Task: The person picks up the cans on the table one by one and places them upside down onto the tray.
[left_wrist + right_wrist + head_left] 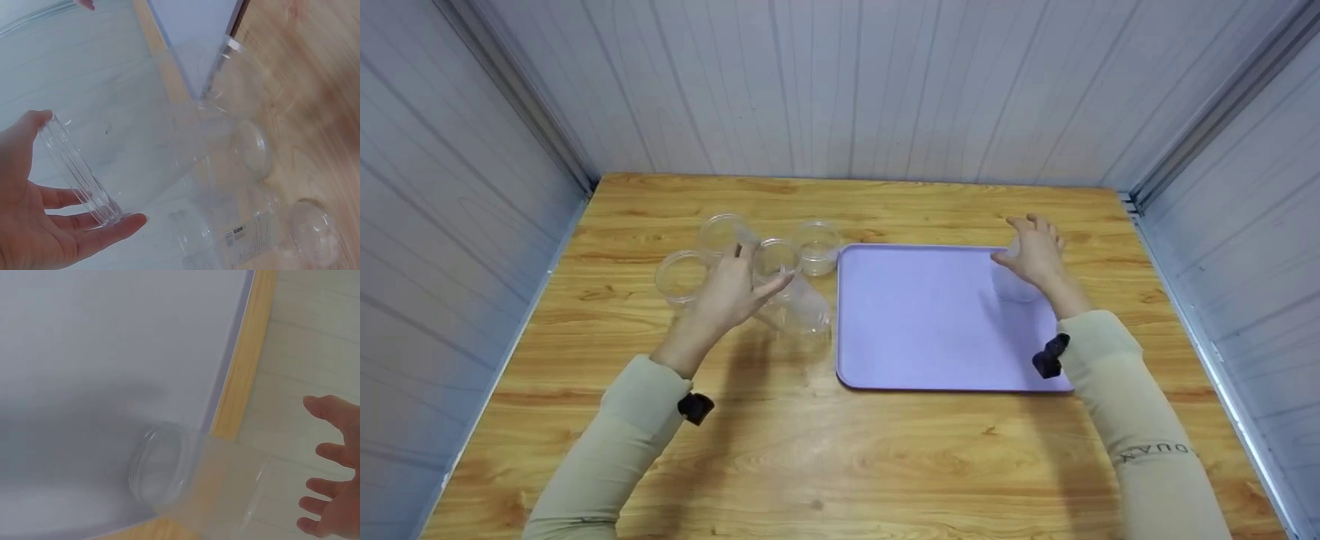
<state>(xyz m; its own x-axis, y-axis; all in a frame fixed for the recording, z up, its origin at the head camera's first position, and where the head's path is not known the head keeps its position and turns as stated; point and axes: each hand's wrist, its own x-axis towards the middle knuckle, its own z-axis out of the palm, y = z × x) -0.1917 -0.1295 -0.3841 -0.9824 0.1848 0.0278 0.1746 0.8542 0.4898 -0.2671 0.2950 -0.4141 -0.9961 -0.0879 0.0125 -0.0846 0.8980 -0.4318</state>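
Note:
My left hand (727, 289) grips a clear plastic jar (808, 306) by its rim, left of the purple tray (937, 322). In the left wrist view, thumb and fingers curl round the ridged rim, and the jar's see-through body slants away from the palm. Over the tray's far right corner, my right hand (1035, 255) is spread with nothing between its fingers. Below it, another clear jar (163, 467) stands on the tray; in the right wrist view a gap shows between this jar and the fingertips.
More clear jars stand close together around the left hand, among them one at the far left (682, 276), one behind (725, 231) and one beside the tray's corner (817, 244). A printed label (250, 239) shows on one. Panelled walls (840, 90) border the wooden table (810, 465).

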